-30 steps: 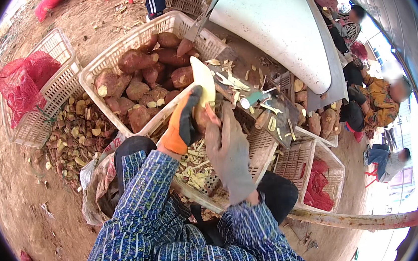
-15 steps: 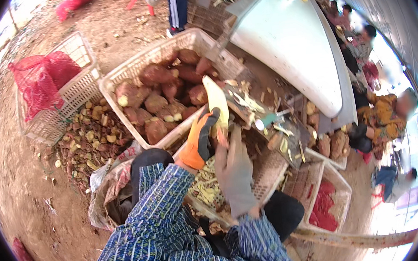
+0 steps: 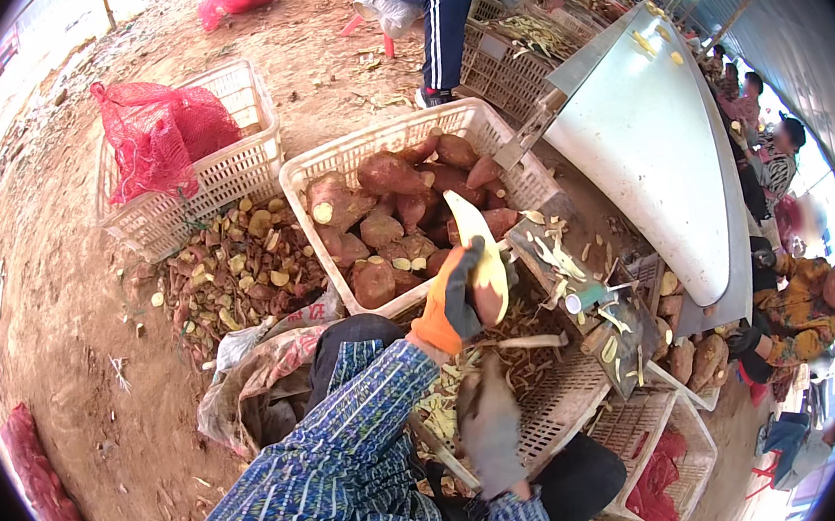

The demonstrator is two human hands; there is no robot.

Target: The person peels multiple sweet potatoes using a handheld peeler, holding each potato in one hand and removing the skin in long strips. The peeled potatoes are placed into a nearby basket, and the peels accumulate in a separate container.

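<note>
My left hand (image 3: 447,310), in an orange and black glove, grips a sweet potato (image 3: 476,227). Most of it is peeled to pale yellow, with reddish-brown skin left at the lower end. My right hand (image 3: 491,432), in a grey glove, is below it and apart from it, over a crate of peelings (image 3: 553,413). Motion blurs its fingers, so whether it holds a tool is unclear. Just beyond my left hand, a white crate (image 3: 340,286) holds several unpeeled sweet potatoes (image 3: 391,175).
Trimmed ends lie in a heap (image 3: 243,277) on the dirt at left, near a crate with a red mesh bag (image 3: 164,134). A board (image 3: 601,338) bearing peelings and a green cylindrical object (image 3: 587,297) is at right. Beyond stands a white metal chute (image 3: 652,137). Other people sit nearby.
My right hand has drawn down toward me, away from the sweet potato's lower end. My left hand keeps its grip. The whole view has shifted, so the surroundings appear farther right and lower.
</note>
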